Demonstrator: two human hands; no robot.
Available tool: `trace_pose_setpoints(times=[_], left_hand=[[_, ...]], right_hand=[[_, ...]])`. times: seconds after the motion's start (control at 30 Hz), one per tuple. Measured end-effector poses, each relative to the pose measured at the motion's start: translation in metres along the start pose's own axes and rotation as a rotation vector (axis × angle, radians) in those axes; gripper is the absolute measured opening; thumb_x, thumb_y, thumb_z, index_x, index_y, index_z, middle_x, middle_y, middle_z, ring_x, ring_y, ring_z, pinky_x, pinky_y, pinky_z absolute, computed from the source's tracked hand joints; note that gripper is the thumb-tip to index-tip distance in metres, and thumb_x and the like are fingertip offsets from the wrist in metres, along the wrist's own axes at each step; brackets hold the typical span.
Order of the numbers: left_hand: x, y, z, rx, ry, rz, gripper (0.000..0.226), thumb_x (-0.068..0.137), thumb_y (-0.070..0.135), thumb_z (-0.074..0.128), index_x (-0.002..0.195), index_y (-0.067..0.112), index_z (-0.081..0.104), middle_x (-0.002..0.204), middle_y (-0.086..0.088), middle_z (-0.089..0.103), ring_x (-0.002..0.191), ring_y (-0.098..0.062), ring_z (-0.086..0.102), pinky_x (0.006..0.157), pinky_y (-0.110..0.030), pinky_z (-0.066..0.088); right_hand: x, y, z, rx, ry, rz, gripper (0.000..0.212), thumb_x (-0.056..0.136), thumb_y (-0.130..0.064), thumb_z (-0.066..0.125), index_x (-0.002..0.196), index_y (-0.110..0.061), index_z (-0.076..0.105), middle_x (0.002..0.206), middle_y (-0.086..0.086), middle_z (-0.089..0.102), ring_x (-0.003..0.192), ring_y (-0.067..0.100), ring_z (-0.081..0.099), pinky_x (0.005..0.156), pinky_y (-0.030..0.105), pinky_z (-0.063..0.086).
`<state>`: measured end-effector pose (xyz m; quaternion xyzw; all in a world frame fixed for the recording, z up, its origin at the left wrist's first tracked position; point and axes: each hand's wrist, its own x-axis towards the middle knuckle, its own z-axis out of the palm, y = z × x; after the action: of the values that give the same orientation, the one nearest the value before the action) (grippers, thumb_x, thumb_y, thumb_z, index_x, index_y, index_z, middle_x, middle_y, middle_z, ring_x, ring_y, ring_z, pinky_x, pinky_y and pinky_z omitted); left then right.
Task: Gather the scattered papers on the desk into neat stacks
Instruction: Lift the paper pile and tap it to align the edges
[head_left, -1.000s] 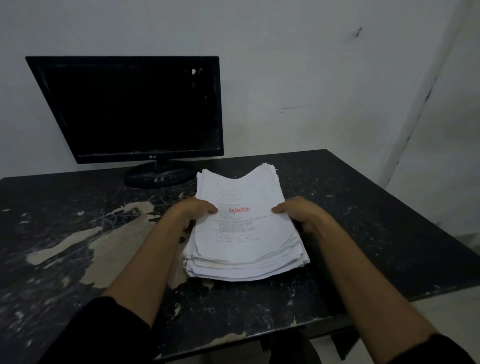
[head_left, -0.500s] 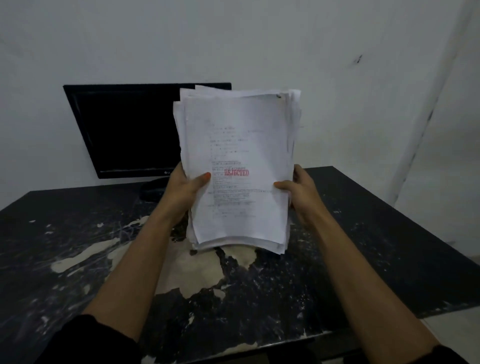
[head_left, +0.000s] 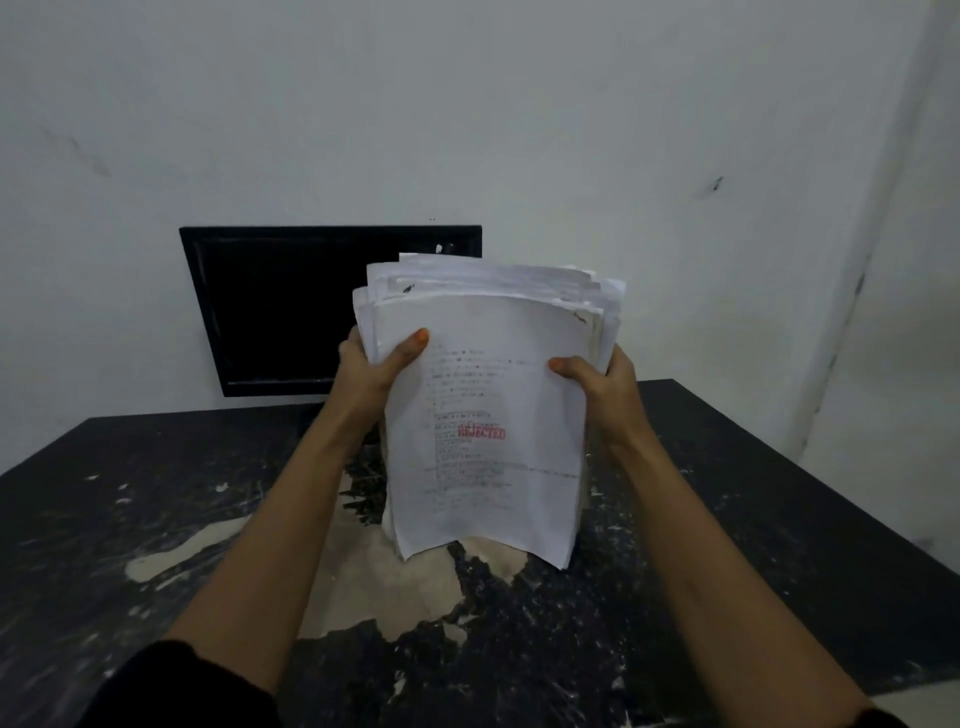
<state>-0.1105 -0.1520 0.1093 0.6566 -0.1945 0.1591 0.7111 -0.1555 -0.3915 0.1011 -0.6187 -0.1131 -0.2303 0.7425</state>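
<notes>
I am holding the stack of papers (head_left: 483, 415) upright between both hands, its lower edge reaching down to the worktop (head_left: 779, 545); whether it is touching there I cannot tell. My left hand (head_left: 371, 371) is gripping the left edge of the stack near its top, thumb lying across the front sheet and the other fingers wrapped out of sight behind. My right hand (head_left: 602, 384) is gripping the right edge at about the same height, thumb pressing on the front sheet, fingers curled round the back. The sheets are not squared up: several edges are fanning out unevenly above my hands and along the right side. The front sheet is carrying faint printed lines and a red stamp reading REJECTED (head_left: 481, 432), sitting below my thumbs, and its bottom edge is curling forward a little.

Beneath my forearms the worktop is stretching out dark and heavily worn, flecked with white scratches, with a large pale patch (head_left: 363, 571) where the surface has peeled away, lying just under and to the left of the stack. Beyond my left hand a black monitor (head_left: 270, 306) is standing with its screen dark, partly hidden by the papers. Behind everything a plain whitish wall (head_left: 467, 114) is rising, marked by a few scuffs, with a corner edge running down beyond my right hand.
</notes>
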Motion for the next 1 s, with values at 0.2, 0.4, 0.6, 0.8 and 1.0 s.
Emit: trace_pose_setpoints(times=[0.2, 0.4, 0.6, 0.8, 1.0], left_hand=[[0.01, 0.003, 0.01, -0.072, -0.055, -0.003, 0.053, 0.076, 0.034, 0.077, 0.123, 0.019, 0.059, 0.107, 0.004, 0.072, 0.097, -0.014, 0.07, 0.073, -0.026, 0.057], [0.016, 0.007, 0.01, -0.025, -0.022, -0.016, 0.082, 0.069, 0.046, 0.081, 0.136, 0.017, 0.043, 0.125, -0.008, 0.061, 0.105, -0.021, 0.067, 0.078, -0.034, 0.059], [0.017, 0.015, 0.015, 0.354, 0.274, 0.177, 0.103, 0.073, 0.04, 0.083, 0.149, 0.017, 0.018, 0.142, -0.005, 0.038, 0.128, -0.021, 0.045, 0.104, -0.042, 0.043], [0.016, 0.062, 0.073, 0.956, 0.18, 0.87, 0.083, 0.085, 0.054, 0.06, 0.148, 0.009, 0.033, 0.157, -0.01, 0.026, 0.148, -0.027, 0.018, 0.114, -0.046, 0.021], [0.017, 0.055, 0.105, 1.329, -0.285, 0.604, 0.099, 0.075, 0.086, 0.021, 0.148, 0.02, 0.033, 0.151, 0.0, 0.039, 0.139, -0.02, 0.034, 0.115, -0.053, 0.019]], right_hand=[[0.004, -0.001, 0.003, 0.031, -0.011, -0.024, 0.026, 0.085, -0.001, 0.067, 0.107, -0.015, 0.063, 0.097, 0.002, 0.07, 0.085, 0.013, 0.069, 0.068, 0.027, 0.057], [0.007, -0.001, 0.011, 0.033, -0.006, -0.064, 0.038, 0.083, -0.006, 0.071, 0.117, -0.015, 0.06, 0.105, 0.003, 0.069, 0.092, 0.016, 0.069, 0.071, 0.029, 0.058], [0.01, 0.0, 0.009, -0.05, 0.056, -0.079, 0.034, 0.08, -0.01, 0.076, 0.102, -0.03, 0.061, 0.099, -0.009, 0.067, 0.086, 0.005, 0.067, 0.068, 0.021, 0.057], [0.011, 0.0, 0.007, -0.066, 0.032, -0.099, 0.036, 0.078, -0.009, 0.077, 0.104, -0.027, 0.061, 0.099, -0.008, 0.067, 0.082, 0.002, 0.067, 0.065, 0.018, 0.055], [0.013, 0.004, 0.002, -0.09, -0.038, -0.122, 0.042, 0.084, -0.007, 0.071, 0.124, -0.013, 0.058, 0.107, -0.001, 0.068, 0.093, 0.013, 0.069, 0.07, 0.022, 0.055]])
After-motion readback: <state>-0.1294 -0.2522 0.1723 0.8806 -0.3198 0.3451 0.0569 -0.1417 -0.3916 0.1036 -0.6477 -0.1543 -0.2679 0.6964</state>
